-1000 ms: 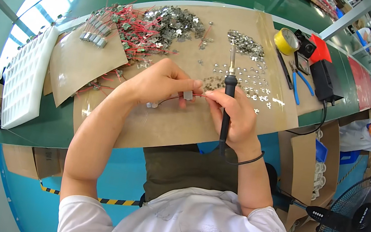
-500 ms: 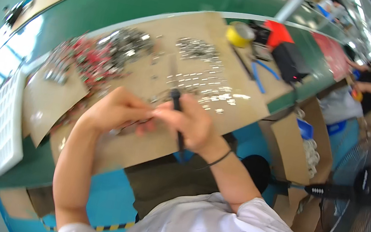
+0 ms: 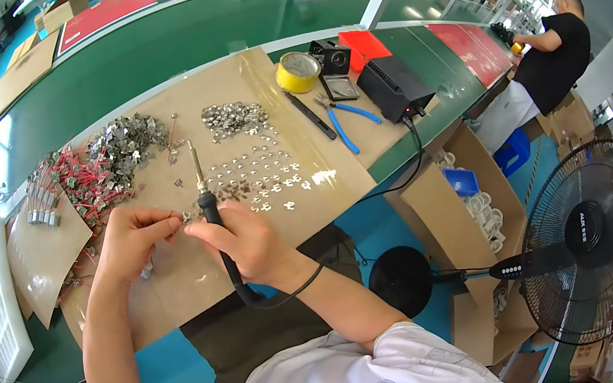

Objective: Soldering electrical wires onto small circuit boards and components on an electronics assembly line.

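Note:
My right hand (image 3: 247,242) is closed round the black handle of a soldering iron (image 3: 207,207), whose metal tip points up and away over the board. Beside it, my left hand (image 3: 134,237) pinches a small shiny metal piece (image 3: 186,217) at the fingertips. The right thumb reaches close to that piece; whether it touches cannot be made out. Just beyond the hands, small metal clips (image 3: 233,191) lie in loose rows in front of a denser heap of them (image 3: 235,120). To the left sit a pile of silvery metal parts (image 3: 122,147) and parts with red wires (image 3: 69,187).
Yellow tape (image 3: 298,73), blue-handled pliers (image 3: 347,125), a black tweezer-like tool (image 3: 309,115) and a black power unit (image 3: 395,86) stand at the back right. A standing fan (image 3: 586,233) and cardboard boxes (image 3: 434,214) are on the right. A co-worker (image 3: 547,58) stands beyond.
The head view has turned rightward and sharpened, bringing the fan and the co-worker further into view. My hands remain close together, the soldering iron still in the right one, its tip now leaning further left.

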Demonstrator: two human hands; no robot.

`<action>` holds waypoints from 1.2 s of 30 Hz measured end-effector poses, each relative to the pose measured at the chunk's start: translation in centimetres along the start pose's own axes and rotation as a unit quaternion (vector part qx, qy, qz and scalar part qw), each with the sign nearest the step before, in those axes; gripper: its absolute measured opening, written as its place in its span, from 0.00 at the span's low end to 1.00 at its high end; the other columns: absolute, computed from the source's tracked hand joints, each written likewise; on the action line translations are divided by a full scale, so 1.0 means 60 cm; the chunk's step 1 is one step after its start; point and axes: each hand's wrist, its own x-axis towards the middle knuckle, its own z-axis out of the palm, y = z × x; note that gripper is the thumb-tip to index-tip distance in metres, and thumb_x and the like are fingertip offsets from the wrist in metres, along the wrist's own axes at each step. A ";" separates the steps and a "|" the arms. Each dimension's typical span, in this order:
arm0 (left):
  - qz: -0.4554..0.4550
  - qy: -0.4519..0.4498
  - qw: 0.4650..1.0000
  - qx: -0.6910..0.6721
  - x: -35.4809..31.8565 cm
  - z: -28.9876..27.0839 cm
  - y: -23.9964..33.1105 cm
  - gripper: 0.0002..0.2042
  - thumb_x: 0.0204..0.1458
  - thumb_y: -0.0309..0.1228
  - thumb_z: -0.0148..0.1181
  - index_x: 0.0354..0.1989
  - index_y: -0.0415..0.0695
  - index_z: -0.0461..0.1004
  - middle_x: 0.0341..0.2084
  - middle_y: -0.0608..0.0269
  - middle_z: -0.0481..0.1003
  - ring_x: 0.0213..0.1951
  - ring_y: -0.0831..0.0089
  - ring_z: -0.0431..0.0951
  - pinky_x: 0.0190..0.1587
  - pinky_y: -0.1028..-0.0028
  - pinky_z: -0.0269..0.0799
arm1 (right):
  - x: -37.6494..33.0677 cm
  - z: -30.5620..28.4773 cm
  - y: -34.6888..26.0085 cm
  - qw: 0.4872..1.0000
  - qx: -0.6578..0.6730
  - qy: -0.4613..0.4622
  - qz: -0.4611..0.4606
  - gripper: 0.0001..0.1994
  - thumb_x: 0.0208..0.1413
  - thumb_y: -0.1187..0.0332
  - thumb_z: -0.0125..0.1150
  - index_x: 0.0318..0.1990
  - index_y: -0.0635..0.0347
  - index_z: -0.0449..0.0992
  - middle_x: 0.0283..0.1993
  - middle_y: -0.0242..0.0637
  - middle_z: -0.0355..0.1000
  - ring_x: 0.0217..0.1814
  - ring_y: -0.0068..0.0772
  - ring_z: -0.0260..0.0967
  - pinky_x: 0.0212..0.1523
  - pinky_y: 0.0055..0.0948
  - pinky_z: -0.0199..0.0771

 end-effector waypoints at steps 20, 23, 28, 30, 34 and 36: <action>0.151 0.120 0.932 0.306 -0.001 0.005 -0.038 0.06 0.50 0.29 0.69 0.33 0.40 0.86 0.28 0.47 0.83 0.36 0.47 0.85 0.44 0.57 0.81 | 0.040 0.013 0.013 0.997 0.005 -0.046 0.060 0.18 0.50 0.84 0.72 0.48 0.57 0.81 0.35 0.39 0.79 0.30 0.40 0.76 0.31 0.35 0.77; 0.184 0.122 0.921 0.320 -0.002 0.004 -0.044 0.05 0.51 0.28 0.68 0.32 0.41 0.86 0.31 0.47 0.82 0.39 0.47 0.83 0.46 0.54 0.79 | 0.056 0.025 0.029 0.997 -0.006 -0.057 0.049 0.18 0.52 0.83 0.71 0.50 0.58 0.80 0.36 0.39 0.79 0.33 0.41 0.76 0.35 0.36 0.78; 0.191 0.108 0.921 0.323 -0.003 0.005 -0.042 0.05 0.51 0.28 0.67 0.32 0.41 0.85 0.34 0.47 0.81 0.41 0.47 0.83 0.47 0.54 0.78 | 0.053 0.039 0.031 0.990 -0.020 -0.127 0.056 0.18 0.53 0.82 0.70 0.52 0.59 0.80 0.37 0.40 0.79 0.38 0.44 0.77 0.39 0.39 0.78; 0.189 0.108 0.921 0.322 0.001 0.006 -0.042 0.05 0.51 0.28 0.67 0.32 0.41 0.85 0.34 0.47 0.81 0.41 0.47 0.83 0.47 0.54 0.78 | 0.049 0.044 0.041 0.991 -0.024 -0.118 0.049 0.18 0.54 0.82 0.70 0.52 0.58 0.80 0.37 0.40 0.78 0.38 0.45 0.76 0.39 0.40 0.78; 0.168 0.090 0.935 0.300 -0.001 0.005 -0.034 0.05 0.52 0.28 0.66 0.34 0.40 0.84 0.34 0.47 0.81 0.42 0.47 0.83 0.48 0.54 0.78 | 0.049 0.048 0.043 0.992 -0.025 -0.110 0.053 0.18 0.54 0.82 0.70 0.53 0.58 0.80 0.37 0.41 0.78 0.38 0.45 0.76 0.39 0.41 0.78; 0.174 0.090 0.931 0.308 -0.001 0.006 -0.036 0.05 0.52 0.27 0.66 0.34 0.39 0.84 0.34 0.47 0.81 0.42 0.46 0.82 0.48 0.54 0.78 | 0.048 0.048 0.042 0.991 -0.038 -0.114 0.052 0.19 0.54 0.82 0.69 0.53 0.57 0.79 0.36 0.40 0.78 0.38 0.46 0.75 0.39 0.42 0.77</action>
